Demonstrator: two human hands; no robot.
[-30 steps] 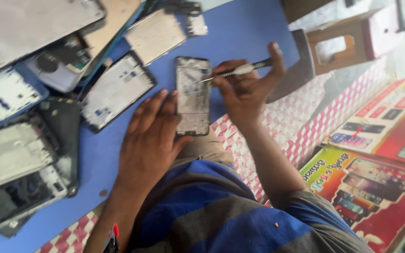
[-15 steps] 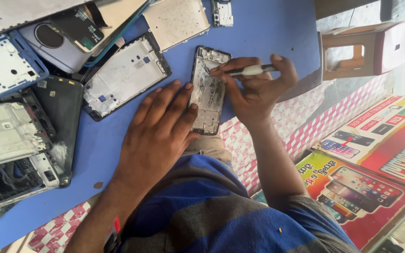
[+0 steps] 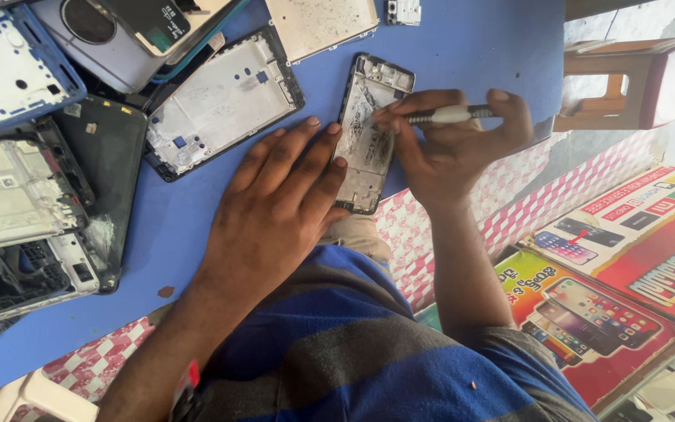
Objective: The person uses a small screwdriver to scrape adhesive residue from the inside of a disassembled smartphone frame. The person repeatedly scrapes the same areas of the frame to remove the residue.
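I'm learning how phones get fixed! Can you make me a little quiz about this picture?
1. True or false: the left hand lies flat, fingers touching the opened phone frame.
2. What does the right hand hold? A) a spoon B) a thin tool C) a cup
3. What colour is the table top?

Key: 1 true; 2 B; 3 blue.

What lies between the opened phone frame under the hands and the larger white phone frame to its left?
Only bare blue table and the left hand's fingers lie between the opened phone frame and the larger white frame, in the head view.
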